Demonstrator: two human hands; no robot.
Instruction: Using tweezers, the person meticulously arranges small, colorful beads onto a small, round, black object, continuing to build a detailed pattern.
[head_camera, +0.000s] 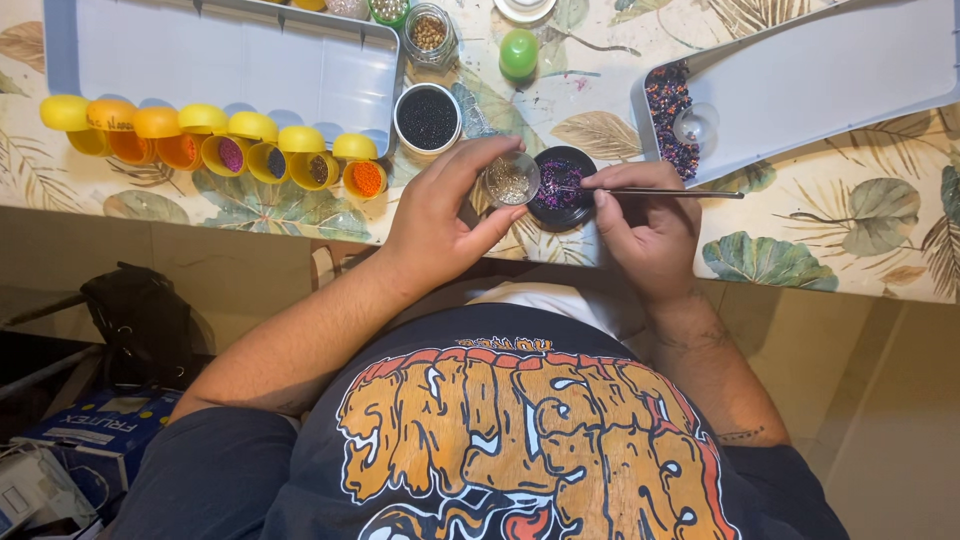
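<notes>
Pinching between left-hand fingers (470, 170): small clear bead jar (511, 181), upright.

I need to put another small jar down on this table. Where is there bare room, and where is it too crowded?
Free: the leaf-print tablecloth right of the right hand, below the right grey tray; also the strip below the yellow cups. Crowded: around the black dish and left hand, and between the trays, where the black-bead jar and green egg sit.
</notes>
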